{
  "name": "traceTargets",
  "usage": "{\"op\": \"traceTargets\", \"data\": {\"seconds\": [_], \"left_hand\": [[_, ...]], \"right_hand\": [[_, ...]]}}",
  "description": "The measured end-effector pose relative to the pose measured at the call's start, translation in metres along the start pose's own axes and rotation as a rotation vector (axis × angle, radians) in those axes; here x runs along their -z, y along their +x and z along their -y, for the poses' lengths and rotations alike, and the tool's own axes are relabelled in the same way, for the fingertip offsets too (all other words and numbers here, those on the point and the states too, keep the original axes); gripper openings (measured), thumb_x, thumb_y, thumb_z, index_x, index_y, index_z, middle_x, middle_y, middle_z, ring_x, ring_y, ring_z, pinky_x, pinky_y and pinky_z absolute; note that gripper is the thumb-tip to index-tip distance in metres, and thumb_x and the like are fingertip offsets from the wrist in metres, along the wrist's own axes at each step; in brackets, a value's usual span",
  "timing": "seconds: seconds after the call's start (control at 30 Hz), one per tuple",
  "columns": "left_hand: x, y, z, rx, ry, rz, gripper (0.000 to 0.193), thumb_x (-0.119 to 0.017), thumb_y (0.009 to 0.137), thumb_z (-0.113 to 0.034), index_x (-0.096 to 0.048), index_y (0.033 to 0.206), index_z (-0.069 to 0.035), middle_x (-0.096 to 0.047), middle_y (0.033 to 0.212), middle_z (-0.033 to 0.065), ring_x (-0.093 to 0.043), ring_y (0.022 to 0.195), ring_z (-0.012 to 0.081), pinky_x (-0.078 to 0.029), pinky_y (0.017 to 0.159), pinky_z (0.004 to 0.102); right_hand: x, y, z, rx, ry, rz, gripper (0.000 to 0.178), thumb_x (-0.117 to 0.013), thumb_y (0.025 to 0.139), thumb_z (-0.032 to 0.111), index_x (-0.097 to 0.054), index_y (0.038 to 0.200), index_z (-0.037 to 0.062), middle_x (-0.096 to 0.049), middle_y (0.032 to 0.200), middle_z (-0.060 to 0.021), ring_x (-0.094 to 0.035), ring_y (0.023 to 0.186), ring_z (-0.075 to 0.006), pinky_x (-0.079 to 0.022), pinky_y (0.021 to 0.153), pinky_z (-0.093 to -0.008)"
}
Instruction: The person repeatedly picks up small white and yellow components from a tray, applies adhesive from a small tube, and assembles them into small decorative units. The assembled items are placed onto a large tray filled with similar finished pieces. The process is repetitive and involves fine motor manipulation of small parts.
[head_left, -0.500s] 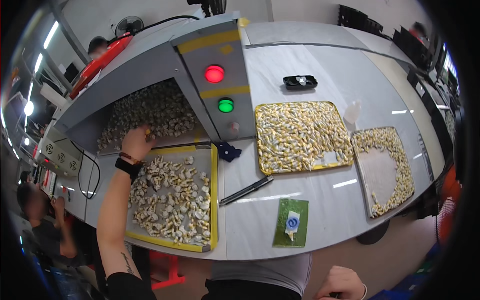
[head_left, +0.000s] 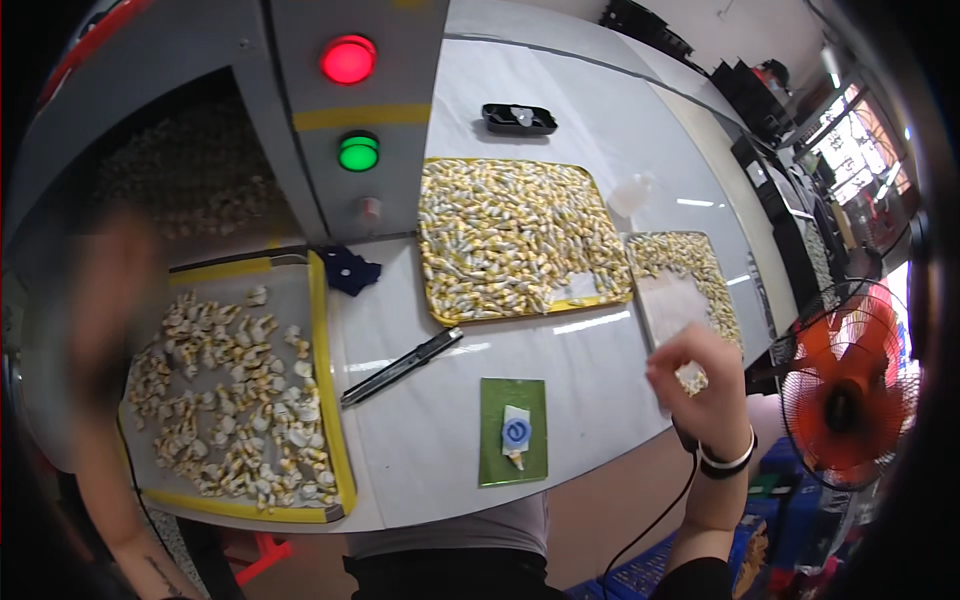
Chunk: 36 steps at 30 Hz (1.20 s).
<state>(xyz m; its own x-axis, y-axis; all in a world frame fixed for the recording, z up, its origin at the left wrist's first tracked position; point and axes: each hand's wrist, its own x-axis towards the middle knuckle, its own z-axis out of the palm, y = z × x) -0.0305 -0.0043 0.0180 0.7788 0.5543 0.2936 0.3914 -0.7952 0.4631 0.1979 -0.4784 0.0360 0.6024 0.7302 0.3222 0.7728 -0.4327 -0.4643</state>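
Toothlike pieces (head_left: 268, 382) strew the left tray (head_left: 338, 440), pack the middle tray (head_left: 576, 287), edge the right tray (head_left: 672, 305); left hand (head_left: 115, 290) blurred, right hand (head_left: 705, 385) curled, both fingers' hold unclear.

The left tray (head_left: 334, 400), grey-floored with a yellow rim, lies flat, its far left corner hidden, and knobbly white-and-yellow pieces (head_left: 290, 415) lie in it at all angles, heaped loosely in places with bare patches between. The right tray (head_left: 670, 305) lies aslant, its near end partly covered, with small pale-yellow bits (head_left: 700, 262) crowding the far and right edges around a bare pale floor.
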Motion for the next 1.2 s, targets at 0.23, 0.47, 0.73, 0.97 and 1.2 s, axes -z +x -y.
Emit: {"op": "traceTargets", "data": {"seconds": [0.23,0.47,0.73,0.97,1.2], "left_hand": [[0.025,-0.123,-0.105,-0.359,-0.507,0.738,0.029,-0.066,0.081,-0.031,-0.052,0.083,-0.006,-0.05,0.066,0.002,-0.047,0.055,0.0101,-0.037,0.051,0.0247],[-0.078,-0.194,-0.137,0.13,-1.473,0.856,0.028,-0.049,0.093,-0.023,-0.049,0.075,-0.002,-0.044,0.062,0.0021,-0.039,0.05,0.0101,-0.03,0.047,0.0226],[-0.131,-0.204,-0.174,0.505,-2.101,0.655,0.041,-0.046,0.095,-0.03,-0.041,0.12,0.003,-0.053,0.098,0.0099,-0.044,0.071,0.0103,-0.038,0.068,0.0242],[-0.129,-0.195,-0.168,0.448,-1.997,0.821,0.051,-0.05,0.093,-0.035,-0.038,0.122,0.005,-0.054,0.094,0.0089,-0.053,0.079,0.013,-0.046,0.072,0.0258],[-0.131,-0.202,-0.17,0.426,-1.943,0.659,0.049,-0.06,0.087,-0.032,-0.042,0.114,0.005,-0.059,0.089,0.0106,-0.06,0.079,0.0135,-0.049,0.07,0.0242]], "right_hand": [[-0.006,0.043,-0.051,-0.175,0.088,0.188,0.007,-0.065,0.078,0.006,-0.06,0.081,0.0024,-0.058,0.072,-0.0001,-0.051,0.062,-0.0072,-0.04,0.057,-0.0212],[-0.055,0.078,-0.022,0.038,-0.208,0.377,0.009,-0.065,0.073,0.005,-0.065,0.081,0.0004,-0.063,0.074,-0.0113,-0.061,0.066,-0.0214,-0.048,0.061,-0.0297],[-0.065,0.073,-0.019,0.045,-0.216,0.27,0.008,-0.063,0.075,0.005,-0.065,0.081,0.0012,-0.061,0.075,-0.0114,-0.059,0.065,-0.0254,-0.048,0.062,-0.033],[-0.063,0.066,-0.054,0.206,-0.301,0.22,0.015,-0.059,0.077,0.001,-0.053,0.091,0.0003,-0.058,0.076,-0.0108,-0.057,0.064,-0.0227,-0.045,0.059,-0.0285],[-0.048,0.014,0.026,0.075,0.173,0.309,0.015,-0.063,0.064,-0.008,-0.059,0.072,0.0042,-0.06,0.068,-0.0059,-0.057,0.058,-0.014,-0.043,0.052,-0.0249]]}}
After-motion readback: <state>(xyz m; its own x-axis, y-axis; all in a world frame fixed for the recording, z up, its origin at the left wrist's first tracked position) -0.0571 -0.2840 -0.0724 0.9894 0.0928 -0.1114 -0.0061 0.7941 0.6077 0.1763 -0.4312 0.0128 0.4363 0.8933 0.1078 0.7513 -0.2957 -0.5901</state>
